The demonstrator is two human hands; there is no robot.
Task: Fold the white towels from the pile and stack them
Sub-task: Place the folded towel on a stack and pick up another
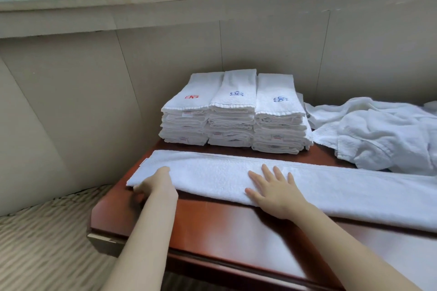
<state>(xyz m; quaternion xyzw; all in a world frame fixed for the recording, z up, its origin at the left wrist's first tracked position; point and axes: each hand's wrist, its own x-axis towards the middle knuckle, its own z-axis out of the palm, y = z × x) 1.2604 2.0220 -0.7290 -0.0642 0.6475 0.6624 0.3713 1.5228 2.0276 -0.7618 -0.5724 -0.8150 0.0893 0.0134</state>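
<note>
White towel [331, 186] is lying as a long folded strip on the counter [212, 227], just in front of the folded stacks [233, 111].
Its long axis is running left to right, parallel to the stacks' front. The left grip [156, 186] is curling round the strip's left end, and the right grip [272, 192] is pressing flat near the middle, fingers spread. The left one is sitting nearer that end, so it is probably folding it rightward next, toward the loose pile [378, 134] right of the stacks.

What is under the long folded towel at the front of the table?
The red-brown table carries the towel. The left hand grips its left end, fingertips hidden beneath. Anything else under it is covered.
</note>
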